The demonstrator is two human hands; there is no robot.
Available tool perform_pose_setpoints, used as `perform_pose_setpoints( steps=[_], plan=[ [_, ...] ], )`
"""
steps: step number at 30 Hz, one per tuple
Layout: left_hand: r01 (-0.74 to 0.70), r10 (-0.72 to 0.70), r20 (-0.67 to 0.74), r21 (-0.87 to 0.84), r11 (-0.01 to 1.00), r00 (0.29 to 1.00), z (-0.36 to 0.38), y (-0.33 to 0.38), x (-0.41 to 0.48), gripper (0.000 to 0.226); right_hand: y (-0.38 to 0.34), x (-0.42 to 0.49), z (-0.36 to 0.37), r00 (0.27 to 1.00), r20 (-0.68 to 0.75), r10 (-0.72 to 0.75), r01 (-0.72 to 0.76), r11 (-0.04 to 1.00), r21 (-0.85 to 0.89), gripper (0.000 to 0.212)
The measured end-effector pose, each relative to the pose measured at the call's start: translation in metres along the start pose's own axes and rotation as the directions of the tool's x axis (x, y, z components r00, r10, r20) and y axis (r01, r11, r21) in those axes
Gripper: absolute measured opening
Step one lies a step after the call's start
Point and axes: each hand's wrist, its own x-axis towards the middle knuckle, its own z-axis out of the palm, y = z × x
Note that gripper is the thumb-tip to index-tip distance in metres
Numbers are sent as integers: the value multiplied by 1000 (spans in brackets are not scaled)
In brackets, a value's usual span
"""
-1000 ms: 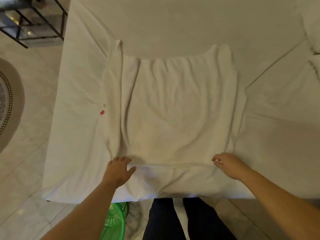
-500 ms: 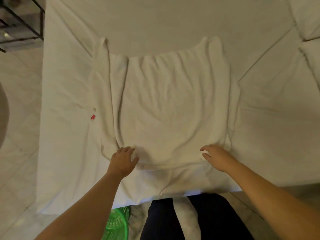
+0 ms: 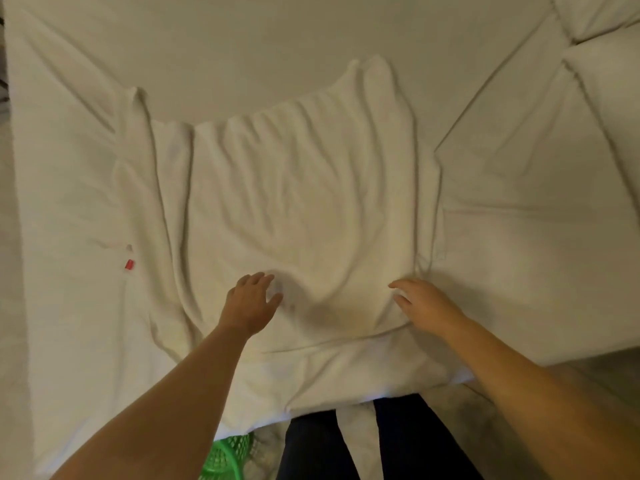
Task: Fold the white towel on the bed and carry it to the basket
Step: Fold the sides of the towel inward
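soft white towel (image 3: 298, 209) is pressed flat | left hand (image 3: 249, 304), right hand (image 3: 424, 304) are laid open, nothing gripped | creases are best pushed outward

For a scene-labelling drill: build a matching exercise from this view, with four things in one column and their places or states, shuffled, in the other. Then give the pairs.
Column one:
1. white terry towel
2. green plastic mesh basket
3. small red tag
4. left hand

Column two:
A. below the near edge of the white-sheeted bed, mostly hidden
B. resting on the towel, fingers relaxed
C. spread wrinkled across the bed
D. by the towel's left edge

Pairs: 1-C, 2-A, 3-D, 4-B.
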Motion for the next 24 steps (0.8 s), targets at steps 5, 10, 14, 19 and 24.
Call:
perform_pose_setpoints(
  steps=[5,10,14,19,24],
  plan=[
    [-61,61,-11,-1,998,998,-16,74,50,60,43,12,-26,998,-19,52,-51,997,53,37],
    [-114,114,-32,9,993,993,-39,148,106,60,84,29,-51,997,-38,68,-63,990,126,43],
    [-145,146,-53,34,989,988,-61,198,152,61,107,42,-67,994,-64,86,-74,983,169,35],
    [-209,216,-133,70,976,967,-91,253,215,60,125,61,-75,985,-86,151,-123,954,274,40],
    [-298,315,-259,103,949,913,-125,308,275,58,135,83,-74,964,-102,247,-179,880,439,44]
  ],
)
